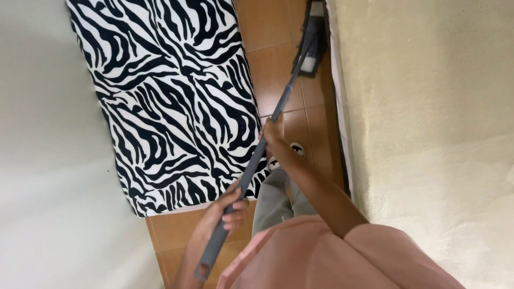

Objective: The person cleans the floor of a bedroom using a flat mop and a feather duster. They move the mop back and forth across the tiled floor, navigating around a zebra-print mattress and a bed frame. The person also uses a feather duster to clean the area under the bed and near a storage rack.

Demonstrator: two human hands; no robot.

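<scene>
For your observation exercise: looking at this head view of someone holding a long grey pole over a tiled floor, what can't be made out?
- Mop head: dark, partly cut off by the top edge, pressed against the cream bed.
- Right hand: its fingers hidden behind the pole.
- Left hand: its palm is hidden by the pole.
- Feet: mostly hidden by the right arm and grey trousers.
</scene>
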